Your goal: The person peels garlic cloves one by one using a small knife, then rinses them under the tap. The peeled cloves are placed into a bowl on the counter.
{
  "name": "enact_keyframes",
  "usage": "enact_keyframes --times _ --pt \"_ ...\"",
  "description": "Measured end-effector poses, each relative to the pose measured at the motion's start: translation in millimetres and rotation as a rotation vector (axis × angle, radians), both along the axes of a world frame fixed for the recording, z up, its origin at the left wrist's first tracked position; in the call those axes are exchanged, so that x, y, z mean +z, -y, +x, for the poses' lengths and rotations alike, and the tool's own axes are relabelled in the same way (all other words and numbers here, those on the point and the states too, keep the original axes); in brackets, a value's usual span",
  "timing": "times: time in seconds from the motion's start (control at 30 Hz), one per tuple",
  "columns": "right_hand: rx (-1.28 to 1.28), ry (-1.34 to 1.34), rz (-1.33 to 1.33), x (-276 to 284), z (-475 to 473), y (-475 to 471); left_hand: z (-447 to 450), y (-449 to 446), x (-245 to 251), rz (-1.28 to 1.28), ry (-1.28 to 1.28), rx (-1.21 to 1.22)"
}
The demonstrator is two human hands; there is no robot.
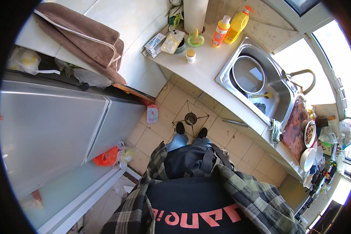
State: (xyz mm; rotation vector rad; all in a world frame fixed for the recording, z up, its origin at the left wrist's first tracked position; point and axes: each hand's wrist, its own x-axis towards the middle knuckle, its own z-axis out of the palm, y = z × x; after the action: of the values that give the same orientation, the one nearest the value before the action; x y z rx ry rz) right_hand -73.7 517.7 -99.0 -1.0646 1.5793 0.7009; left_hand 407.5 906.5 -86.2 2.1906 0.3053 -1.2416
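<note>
Both of my hands are out of view; only the plaid sleeves [251, 193] show beside my dark clothing. Before me a pale countertop [178, 65] runs to a stainless steel sink [283, 96]. A round metal basin [248, 74] holding water sits inside the sink. Near it lie a yellow-green brush [261, 95] and a dark scouring pad [260, 107]. Behind the sink's left corner stand an orange-and-yellow bottle [221, 31] and a yellow pump bottle [237, 26]. Further left are a small white jar [190, 56] with a yellow lid and a yellow phone case [173, 41].
At left stands a silver refrigerator [52, 128], with a brown towel [84, 38] hanging above. A floor drain [190, 118] lies ahead of my shoes. Plastic bags [106, 157] rest by the sliding door track. Right of the sink are a wooden cutting board [294, 128] and bowls [307, 159].
</note>
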Motion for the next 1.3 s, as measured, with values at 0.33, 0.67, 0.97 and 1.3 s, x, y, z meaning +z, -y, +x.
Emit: enact_keyframes --times 0.33,0.67,0.97,1.3 --pt "-0.026 0.031 -0.01 -5 8 -1 -8 -3 18 -0.015 0.025 0.072" --pt "0.026 -0.026 0.006 0 -30 14 -19 -17 34 -0.01 0.06 0.152" --pt "0.558 0.603 -0.511 132 190 165 -13 -18 68 -0.06 0.214 0.194" --pt "1.295 1.131 0.094 244 496 68 77 108 157 -0.371 0.584 -0.151"
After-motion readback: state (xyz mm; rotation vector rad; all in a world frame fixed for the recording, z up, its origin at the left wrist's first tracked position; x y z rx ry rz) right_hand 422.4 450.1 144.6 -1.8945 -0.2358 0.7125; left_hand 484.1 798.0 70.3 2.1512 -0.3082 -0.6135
